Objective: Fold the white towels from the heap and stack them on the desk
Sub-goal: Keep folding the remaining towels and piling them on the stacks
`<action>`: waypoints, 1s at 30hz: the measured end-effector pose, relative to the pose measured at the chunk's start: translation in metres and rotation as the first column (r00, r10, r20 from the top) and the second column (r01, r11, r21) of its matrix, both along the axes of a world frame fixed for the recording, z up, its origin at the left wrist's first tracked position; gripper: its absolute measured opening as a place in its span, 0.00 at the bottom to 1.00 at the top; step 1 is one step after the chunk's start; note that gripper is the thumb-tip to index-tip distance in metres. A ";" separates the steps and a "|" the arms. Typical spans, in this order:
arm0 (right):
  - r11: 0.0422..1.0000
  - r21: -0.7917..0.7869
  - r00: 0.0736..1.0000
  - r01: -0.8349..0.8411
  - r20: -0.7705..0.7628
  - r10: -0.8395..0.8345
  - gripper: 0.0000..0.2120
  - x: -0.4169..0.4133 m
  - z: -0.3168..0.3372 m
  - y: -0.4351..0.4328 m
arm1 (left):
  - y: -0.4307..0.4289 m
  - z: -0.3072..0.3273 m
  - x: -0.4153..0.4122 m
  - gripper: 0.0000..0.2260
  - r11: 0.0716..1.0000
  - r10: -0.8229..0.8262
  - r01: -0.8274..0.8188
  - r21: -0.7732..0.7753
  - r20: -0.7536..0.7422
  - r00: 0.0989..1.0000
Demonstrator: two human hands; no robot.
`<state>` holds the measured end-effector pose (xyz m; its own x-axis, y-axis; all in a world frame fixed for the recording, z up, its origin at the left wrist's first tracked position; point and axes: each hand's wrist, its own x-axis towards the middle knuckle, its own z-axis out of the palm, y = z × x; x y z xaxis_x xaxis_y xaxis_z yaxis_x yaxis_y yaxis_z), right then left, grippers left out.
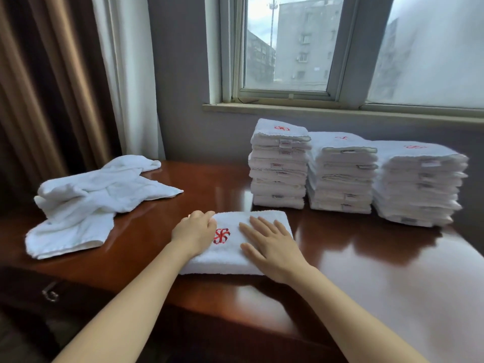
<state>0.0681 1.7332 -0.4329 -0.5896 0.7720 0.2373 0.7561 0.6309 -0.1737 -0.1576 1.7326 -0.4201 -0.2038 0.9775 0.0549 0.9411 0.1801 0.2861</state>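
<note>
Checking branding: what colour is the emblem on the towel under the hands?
Red emblem, seen in head view.

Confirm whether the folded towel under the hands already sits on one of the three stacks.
No, the folded towel lies flat on the desk, apart from the stacks.

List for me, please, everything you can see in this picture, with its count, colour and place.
folded towel: one, white with a red emblem, near edge of the desk
towel stacks: three, white, side by side at the far right of the desk
towel heap: one, white, unfolded, left end of the desk
desk: one, glossy red-brown
drawer handle: one, metal, lower left
window: one, grey frame, behind the stacks
curtains: brown and white, far left
left hand: fingers curled at the folded towel's left edge
right hand: flat on the folded towel
</note>
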 end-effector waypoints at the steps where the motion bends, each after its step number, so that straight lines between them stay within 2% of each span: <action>1: 1.000 0.018 1.000 -0.005 0.006 0.005 0.26 0.007 0.000 -0.001 | -0.002 0.003 0.004 0.21 0.999 0.013 -0.014 -0.029 -0.044 0.999; 6: 0.998 0.024 0.998 0.055 -0.002 -0.055 0.24 0.042 -0.003 -0.004 | -0.015 0.023 0.025 0.23 0.981 0.004 -0.062 -0.183 -0.300 0.954; 10: 0.978 -0.036 0.975 0.206 -0.075 -0.208 0.22 0.067 -0.007 -0.012 | -0.034 0.034 0.036 0.24 0.975 -0.041 -0.031 -0.219 -0.314 0.949; 12: 0.949 -0.182 0.926 0.257 -0.235 -0.295 0.23 0.075 -0.005 -0.015 | -0.044 0.038 0.041 0.25 0.964 -0.048 -0.032 -0.266 -0.292 0.955; 14: 0.907 -0.327 0.825 0.266 -0.410 -0.389 0.26 0.080 0.000 -0.019 | -0.054 0.041 0.047 0.25 0.941 -0.081 0.011 -0.339 -0.193 0.978; 16: 0.860 -0.436 0.700 0.263 -0.527 -0.481 0.31 0.084 0.006 -0.022 | -0.063 0.043 0.053 0.23 0.904 -0.077 0.103 -0.415 0.079 0.994; 18: 0.807 -0.551 0.574 0.215 -0.597 -0.561 0.35 0.089 0.013 -0.027 | -0.072 0.045 0.060 0.20 0.867 -0.029 0.219 -0.447 0.394 0.919; 19: 0.778 -0.603 0.525 0.177 -0.611 -0.592 0.35 0.093 0.015 -0.030 | -0.076 0.045 0.063 0.19 0.864 -0.035 0.269 -0.425 0.483 0.875; 22: 0.679 -0.734 0.406 0.028 -0.612 -0.679 0.36 0.103 0.022 -0.039 | -0.078 0.040 0.066 0.23 0.904 -0.115 0.325 -0.277 0.574 0.811; 24: 0.611 -0.790 0.386 -0.049 -0.579 -0.718 0.33 0.110 0.026 -0.046 | -0.077 0.039 0.063 0.30 0.890 -0.139 0.380 -0.253 0.643 0.754; 27: 0.534 -0.834 0.476 -0.134 -0.527 -0.704 0.16 0.117 0.032 -0.058 | -0.078 0.038 0.057 0.33 0.838 -0.157 0.482 -0.257 0.732 0.663; 30: 0.493 -0.836 0.559 -0.242 -0.536 -0.633 0.16 0.125 0.031 -0.066 | -0.080 0.039 0.055 0.34 0.830 -0.152 0.507 -0.234 0.779 0.608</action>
<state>0.1932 1.6674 -0.4019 -0.3280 0.8957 -0.3002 0.1318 -0.2713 -0.9534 -0.1023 1.6525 -0.3812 0.3384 0.8714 -0.3551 0.4889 0.1597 0.8576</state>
